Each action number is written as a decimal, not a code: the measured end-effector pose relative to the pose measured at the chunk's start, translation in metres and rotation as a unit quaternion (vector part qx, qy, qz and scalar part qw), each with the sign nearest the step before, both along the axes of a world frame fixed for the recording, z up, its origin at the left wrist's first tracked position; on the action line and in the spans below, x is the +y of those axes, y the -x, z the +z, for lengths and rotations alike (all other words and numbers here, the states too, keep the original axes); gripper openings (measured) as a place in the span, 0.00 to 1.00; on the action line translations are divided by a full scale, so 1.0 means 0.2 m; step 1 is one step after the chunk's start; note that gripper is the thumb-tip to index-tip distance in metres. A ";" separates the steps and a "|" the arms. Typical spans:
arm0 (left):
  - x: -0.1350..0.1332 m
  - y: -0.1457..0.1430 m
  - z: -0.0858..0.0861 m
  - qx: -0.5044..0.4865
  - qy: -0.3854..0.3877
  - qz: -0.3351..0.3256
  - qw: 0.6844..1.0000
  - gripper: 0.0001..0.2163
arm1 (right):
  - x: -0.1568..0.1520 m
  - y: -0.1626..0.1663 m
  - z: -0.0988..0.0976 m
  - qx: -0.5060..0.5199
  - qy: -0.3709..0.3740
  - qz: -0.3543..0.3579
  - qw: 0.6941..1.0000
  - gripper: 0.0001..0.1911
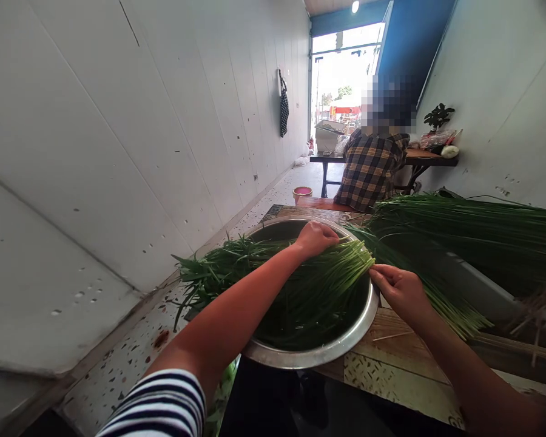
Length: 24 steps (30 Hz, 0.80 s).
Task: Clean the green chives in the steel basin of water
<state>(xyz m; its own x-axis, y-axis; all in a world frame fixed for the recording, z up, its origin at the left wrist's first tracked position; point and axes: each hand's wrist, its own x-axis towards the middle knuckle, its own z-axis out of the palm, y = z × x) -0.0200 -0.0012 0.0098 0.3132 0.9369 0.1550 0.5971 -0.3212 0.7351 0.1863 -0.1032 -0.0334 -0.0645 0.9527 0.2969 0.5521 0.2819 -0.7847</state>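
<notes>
A wide metal basin (316, 359) stands in front of me, with a thick bunch of garlic chives (332, 273) lying across it. Their leafy tips hang over the left rim, and the pale cut ends point right. My left hand (317, 238) reaches over the bunch, fingers closed in a pinch on stalks near the cut ends. At the right rim, my right hand (403, 292) has thumb and finger pinched together at the stalk ends. How many stalks each hand grips is too small to make out.
To the right lies a large pile of garlic chives (473, 221) over a grey container (475, 276). The patterned tabletop (391, 334) carries the basin. Beyond sits a person in a checked shirt (370, 167) at another table (430, 161). A wall (164, 121) runs along the left.
</notes>
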 end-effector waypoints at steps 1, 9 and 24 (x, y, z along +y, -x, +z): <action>-0.01 -0.01 0.00 0.004 0.000 0.002 1.000 0.09 | 0.00 0.00 0.00 0.002 -0.002 0.001 1.000 0.16; -0.04 -0.03 0.02 0.012 -0.006 0.001 1.000 0.10 | 0.00 0.00 0.01 0.012 0.008 0.002 1.000 0.16; -0.04 -0.02 0.02 0.001 0.004 -0.004 1.000 0.11 | 0.00 0.01 0.02 0.007 0.004 -0.004 1.000 0.17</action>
